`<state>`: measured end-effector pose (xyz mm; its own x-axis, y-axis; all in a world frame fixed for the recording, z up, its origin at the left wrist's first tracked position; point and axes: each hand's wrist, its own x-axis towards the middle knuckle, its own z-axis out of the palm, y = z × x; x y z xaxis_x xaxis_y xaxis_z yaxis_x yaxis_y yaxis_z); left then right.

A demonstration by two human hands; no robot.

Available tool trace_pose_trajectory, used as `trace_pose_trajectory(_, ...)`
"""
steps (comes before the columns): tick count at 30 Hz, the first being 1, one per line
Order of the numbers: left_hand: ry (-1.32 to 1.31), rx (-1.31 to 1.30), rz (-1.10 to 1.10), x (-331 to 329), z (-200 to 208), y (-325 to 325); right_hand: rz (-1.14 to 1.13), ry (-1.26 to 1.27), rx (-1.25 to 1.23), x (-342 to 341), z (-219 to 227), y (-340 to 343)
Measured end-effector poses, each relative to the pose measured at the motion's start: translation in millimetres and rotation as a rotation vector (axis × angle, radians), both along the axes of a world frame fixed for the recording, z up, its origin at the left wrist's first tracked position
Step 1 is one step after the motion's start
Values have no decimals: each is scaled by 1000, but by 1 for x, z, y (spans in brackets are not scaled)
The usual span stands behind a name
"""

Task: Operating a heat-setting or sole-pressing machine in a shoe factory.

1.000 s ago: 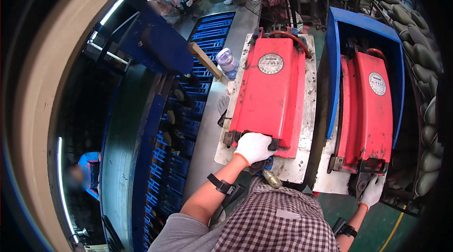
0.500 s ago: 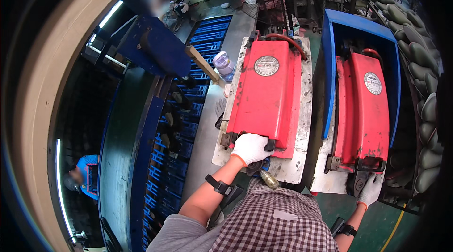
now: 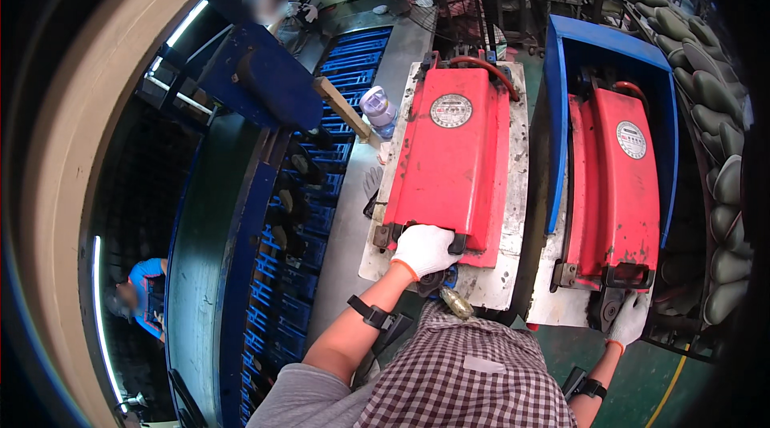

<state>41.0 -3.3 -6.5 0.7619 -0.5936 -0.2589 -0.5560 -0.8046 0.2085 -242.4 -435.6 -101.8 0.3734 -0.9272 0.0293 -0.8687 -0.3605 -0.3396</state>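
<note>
My left hand (image 3: 425, 249), in a white knitted glove with an orange cuff, is closed over the black handle (image 3: 458, 244) at the near edge of a long red machine cover (image 3: 441, 163). That cover lies lowered on a stained metal base plate (image 3: 513, 223). My right hand (image 3: 628, 318), gloved alike, is at the near end of a second red cover (image 3: 628, 187). Its fingers curl against the black bracket (image 3: 611, 309) below that cover's handle (image 3: 629, 276); the fingertips are partly hidden. A greenish rounded object (image 3: 456, 303) hangs near my left wrist.
A blue hood (image 3: 613, 41) surrounds the second cover. Dark shoe-like forms (image 3: 726, 179) hang on racks at right. A conveyor with blue slats (image 3: 353, 59) runs at left, beside a clear plastic bottle (image 3: 378, 111) and a grey glove (image 3: 373, 181). Two people (image 3: 147, 296) work beyond.
Both my hands keep their places on the machines. The view shifts very slightly, and the person in blue at the far left has moved an arm.
</note>
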Motion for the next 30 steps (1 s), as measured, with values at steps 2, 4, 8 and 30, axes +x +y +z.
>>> trace_pose_trajectory(2,-6,-3,0,0,-1,0,-8,12,16,1,2,0)
trace_pose_trajectory(4,-3,-5,-1,0,-1,0,-16,24,30,1,3,0)
trace_pose_trajectory(8,-1,-5,-2,0,-1,0,-17,14,34,1,6,2)
trace_pose_trajectory(30,51,-33,5,0,7,2,69,-771,110,-24,-26,-8)
